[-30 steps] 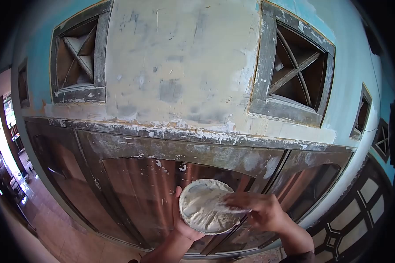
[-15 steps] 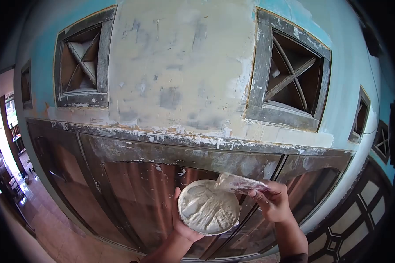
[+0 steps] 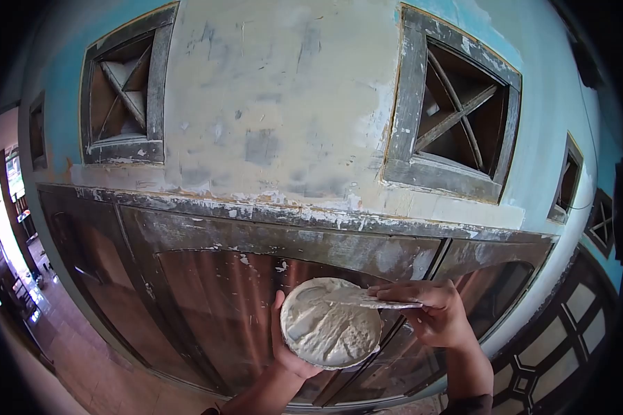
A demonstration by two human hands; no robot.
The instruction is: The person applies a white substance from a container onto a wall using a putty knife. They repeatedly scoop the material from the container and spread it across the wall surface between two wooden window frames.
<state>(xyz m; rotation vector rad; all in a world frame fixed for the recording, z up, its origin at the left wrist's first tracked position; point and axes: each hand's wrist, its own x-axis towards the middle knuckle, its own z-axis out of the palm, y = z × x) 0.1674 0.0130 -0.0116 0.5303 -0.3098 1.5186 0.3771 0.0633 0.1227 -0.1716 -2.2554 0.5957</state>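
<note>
Two hands are busy low in my view: my right hand (image 3: 436, 315) pinches a thin, flat scraper blade (image 3: 374, 299), and compared with half a second ago, when the blade was lifted and tilted clear of the putty, it has now dropped and lies nearly level across the upper rim of the round pan (image 3: 331, 324). A second ago the same hand was down inside the pan, so I read this as another pass at loading or wiping the blade rather than carrying paste to the wall. My left hand (image 3: 287, 349) cups the pan from underneath, thumb hooked up its left edge, in the same hold as before. The pan sits between both hands, in front of the door, heaped with pale, stiff, ridged putty (image 3: 325, 332) that keeps its scrape marks. Behind it the door panel (image 3: 214, 304) is glossy reddish-brown with white flecks. Above, the door frame (image 3: 291, 225) is grey and chalky with dried smears, the wall (image 3: 284, 104) patchy cream filler, flanked by square vent openings (image 3: 453, 114) with crossed slats.
</note>
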